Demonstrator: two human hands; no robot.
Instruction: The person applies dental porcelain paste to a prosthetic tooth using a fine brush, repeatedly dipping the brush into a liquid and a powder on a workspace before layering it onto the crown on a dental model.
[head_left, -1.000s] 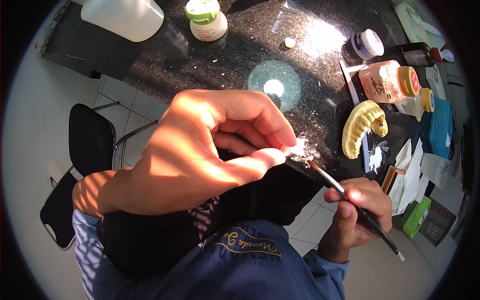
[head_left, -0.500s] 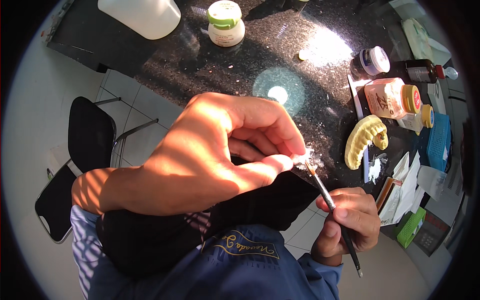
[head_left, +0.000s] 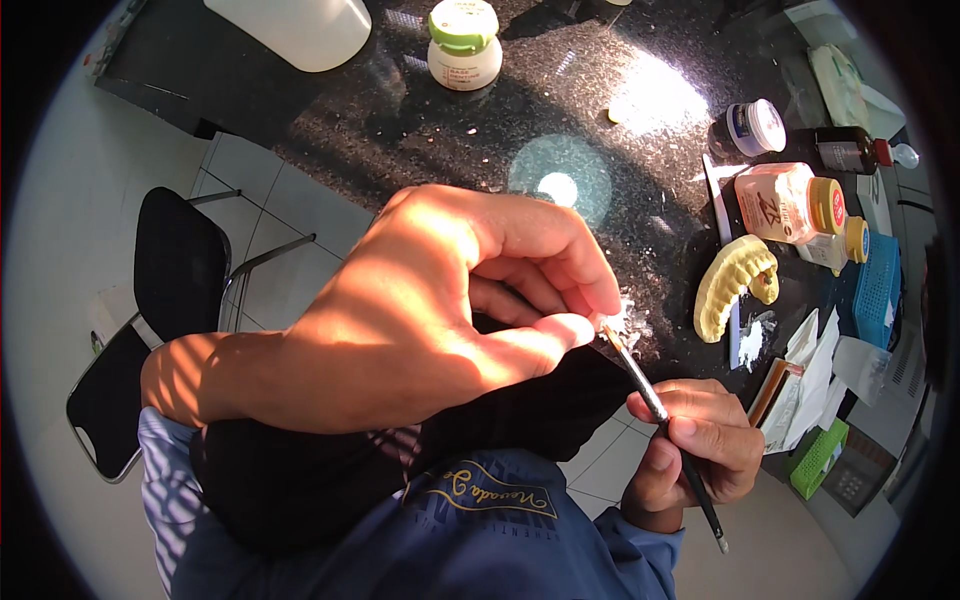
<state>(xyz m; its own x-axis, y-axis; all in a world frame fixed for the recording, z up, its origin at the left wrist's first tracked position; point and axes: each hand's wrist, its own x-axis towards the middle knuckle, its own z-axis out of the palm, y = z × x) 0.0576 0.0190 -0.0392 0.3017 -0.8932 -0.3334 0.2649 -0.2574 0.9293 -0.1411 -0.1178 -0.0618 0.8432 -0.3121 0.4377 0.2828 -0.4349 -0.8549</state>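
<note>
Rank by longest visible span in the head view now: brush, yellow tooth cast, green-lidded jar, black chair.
Largest to smallest:
1. Black chair
2. Brush
3. Yellow tooth cast and green-lidded jar: too alike to rank

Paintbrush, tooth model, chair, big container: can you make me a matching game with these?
1. Paintbrush
2. Tooth model
3. Chair
4. Big container

A. black, at the picture's left
B. white, cut off by the top edge
C. held in the right hand
D. yellow and curved

Pairs: 1-C, 2-D, 3-A, 4-B
</note>
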